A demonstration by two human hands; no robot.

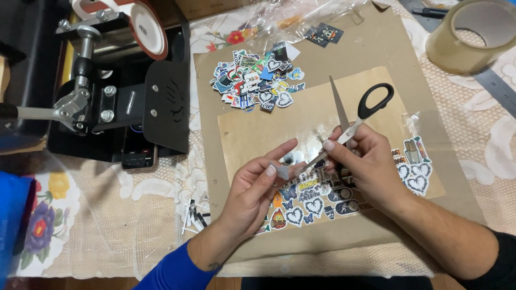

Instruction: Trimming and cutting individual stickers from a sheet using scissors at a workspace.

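Observation:
My left hand (257, 185) pinches a small grey sticker cut-out (282, 171) between thumb and fingers. My right hand (368, 166) grips black-handled scissors (355, 115), blades spread apart, one blade pointing up, the other toward the cut-out. Both hands hover over a sheet of uncut stickers (317, 201) with hearts and butterflies, lying on brown paper (258, 134). A pile of cut stickers (257, 80) lies farther back on the cardboard sheet (376, 59).
A black press machine (118, 86) stands at the back left with a phone (138, 156) at its base. A roll of clear tape (473, 35) sits at the back right beside a metal ruler (497, 86). Paper scraps (194, 215) lie on the lace tablecloth (107, 215).

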